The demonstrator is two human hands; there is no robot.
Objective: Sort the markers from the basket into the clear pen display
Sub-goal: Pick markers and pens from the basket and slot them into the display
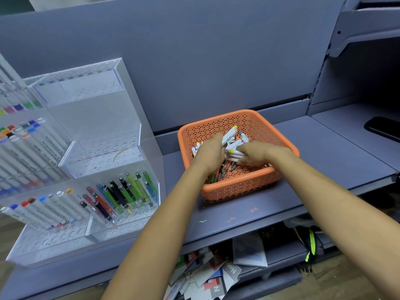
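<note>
L hand [208, 152] gripping white markers [229, 135] in orange basket [238, 185], R hand [255, 153] touching same pile, clear pen display [104, 126] at left

Grey shelf [324, 148], black phone [385, 128], scattered leaflets [207, 276]

— What's behind?
— A plain blue-grey back panel [194, 50], rising from the rear edge of a shelf [303, 152] of the same colour.
— Any marks?
— Green and orange scribbles [230, 219] near the shelf's front edge.
— To the right?
— A second bay [346, 126], with a black phone [383, 128] at its right edge and a bracket [357, 29] high above.
— Below?
— A lower shelf [283, 254] with loose cards [207, 276] heaped at its front and a dark bag [303, 232] with a neon-green strap [312, 241] beside them. Under that is a brownish floor [346, 278]. The light is soft and even.
</note>
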